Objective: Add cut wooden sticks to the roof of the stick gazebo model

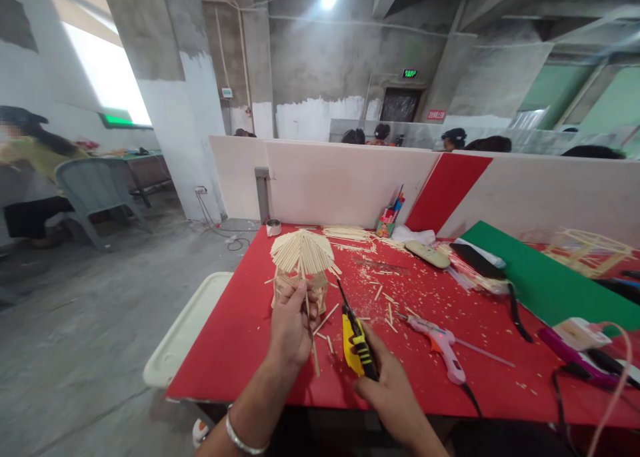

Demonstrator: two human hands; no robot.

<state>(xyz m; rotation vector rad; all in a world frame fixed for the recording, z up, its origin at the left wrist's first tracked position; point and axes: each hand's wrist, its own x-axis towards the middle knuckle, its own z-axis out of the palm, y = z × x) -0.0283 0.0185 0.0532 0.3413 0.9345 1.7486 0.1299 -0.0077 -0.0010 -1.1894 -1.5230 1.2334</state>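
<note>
My left hand [291, 327] is closed around a long thin wooden stick [315, 357], with its lower end sticking out below the fingers. Just beyond it stands a small pavilion model [301, 252] made of sticks, with a peaked roof and open lattice sides. My fingers partly cover the model's front, and whether they touch it I cannot tell. My right hand [387, 384] grips a yellow-and-black-handled tool [354, 344] with a narrow dark tip pointing up and away. The tip is apart from the stick, to the right of the model.
Loose sticks [347, 233] and scraps lie on the red table [225, 357]. A pink glue gun [443, 347] rests at right, near a green board [545, 277]. Also there are a tape roll [273, 227], a pen holder [386, 222] and a beige case [427, 254]. A white partition [340, 184] borders the back.
</note>
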